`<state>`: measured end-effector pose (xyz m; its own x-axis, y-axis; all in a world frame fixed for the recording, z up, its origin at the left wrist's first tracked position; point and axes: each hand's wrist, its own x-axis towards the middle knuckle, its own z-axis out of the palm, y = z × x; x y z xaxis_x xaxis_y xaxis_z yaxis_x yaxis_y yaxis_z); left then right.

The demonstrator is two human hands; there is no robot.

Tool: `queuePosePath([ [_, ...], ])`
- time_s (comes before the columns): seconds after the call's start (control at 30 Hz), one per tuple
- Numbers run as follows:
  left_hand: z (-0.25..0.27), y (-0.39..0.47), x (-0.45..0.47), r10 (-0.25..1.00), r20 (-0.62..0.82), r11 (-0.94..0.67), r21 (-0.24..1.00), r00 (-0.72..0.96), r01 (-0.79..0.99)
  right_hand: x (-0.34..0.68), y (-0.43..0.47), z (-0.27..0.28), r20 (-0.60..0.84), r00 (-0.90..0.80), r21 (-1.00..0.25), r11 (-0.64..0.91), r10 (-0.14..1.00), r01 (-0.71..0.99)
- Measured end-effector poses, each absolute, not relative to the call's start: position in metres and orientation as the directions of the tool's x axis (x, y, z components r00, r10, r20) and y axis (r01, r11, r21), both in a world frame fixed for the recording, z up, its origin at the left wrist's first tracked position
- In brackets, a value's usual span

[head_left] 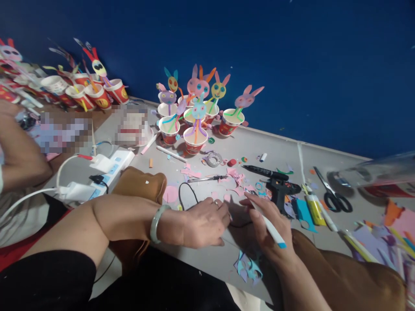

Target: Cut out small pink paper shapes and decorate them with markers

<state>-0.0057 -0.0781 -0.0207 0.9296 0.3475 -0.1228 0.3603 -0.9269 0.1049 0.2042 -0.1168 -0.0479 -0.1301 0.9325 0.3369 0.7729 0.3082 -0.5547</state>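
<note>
My right hand (272,233) is closed around a white marker (272,231) with a blue end, held slanting over the table. Its tip is hidden by the fingers. Just left of it, my left hand (205,222) rests palm down on the grey table (207,261), its fingers curled and pressed together. What is under those fingers, if anything, is hidden. Pink paper scraps (238,177) lie beyond both hands. Cut blue and purple paper pieces (248,267) are near the table's front edge. A black glue gun (280,192) lies beyond my right hand.
Paper cups (195,140) with paper rabbit figures stand by the blue wall. Scissors (332,192), a yellow glue tube (315,209) and a black marker (266,172) lie to the right. Leftward are a power strip (112,170), a brown sleeve-like cloth (139,185) and another person's arm (22,151).
</note>
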Motion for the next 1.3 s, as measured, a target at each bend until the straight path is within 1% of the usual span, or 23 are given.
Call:
queuePosePath([
  [0.07,-0.023,-0.082,-0.007,0.353,-0.118,-0.928,0.084,0.928,0.363,0.202,-0.12,-0.049,0.361,-0.057,-0.592,0.276,0.931,0.757],
  [0.1,-0.026,-0.084,-0.007,0.363,-0.123,-0.923,0.087,0.923,0.375,0.201,-0.121,-0.05,0.363,0.001,-0.604,0.234,0.932,0.762],
  [0.17,-0.032,-0.084,-0.007,0.385,-0.131,-0.91,0.112,0.914,0.399,0.2,-0.122,-0.053,0.332,0.11,-0.619,0.128,0.937,0.775],
  [0.23,-0.037,-0.084,-0.006,0.399,-0.127,-0.9,0.135,0.908,0.414,0.2,-0.121,-0.056,0.289,0.148,-0.62,0.067,0.946,0.782],
  [0.47,-0.044,-0.086,-0.002,0.414,-0.148,-0.883,0.175,0.898,0.436,0.199,-0.117,-0.053,0.317,0.047,-0.59,0.158,0.947,0.792],
  [0.63,-0.052,-0.09,0.001,0.444,-0.131,-0.861,0.211,0.886,0.462,0.196,-0.117,-0.05,0.273,0.006,-0.601,0.166,0.962,0.782],
  [0.8,-0.048,-0.089,0.002,0.417,-0.177,-0.875,0.189,0.891,0.447,0.194,-0.114,-0.053,0.185,0.028,-0.634,0.097,0.982,0.767],
  [0.87,-0.049,-0.089,0.002,0.415,-0.167,-0.878,0.184,0.894,0.442,0.194,-0.112,-0.055,0.16,0.029,-0.641,0.082,0.987,0.763],
  [1.0,-0.052,-0.088,0.002,0.422,-0.129,-0.884,0.161,0.897,0.439,0.194,-0.11,-0.058,0.154,0.022,-0.658,0.086,0.988,0.749],
  [1.17,-0.047,-0.086,0.0,0.398,-0.117,-0.903,0.122,0.91,0.411,0.195,-0.109,-0.06,0.152,0.023,-0.679,0.088,0.988,0.729],
  [1.3,-0.047,-0.085,-0.001,0.412,-0.125,-0.899,0.106,0.903,0.425,0.195,-0.11,-0.061,0.143,0.029,-0.683,0.078,0.989,0.726],
])
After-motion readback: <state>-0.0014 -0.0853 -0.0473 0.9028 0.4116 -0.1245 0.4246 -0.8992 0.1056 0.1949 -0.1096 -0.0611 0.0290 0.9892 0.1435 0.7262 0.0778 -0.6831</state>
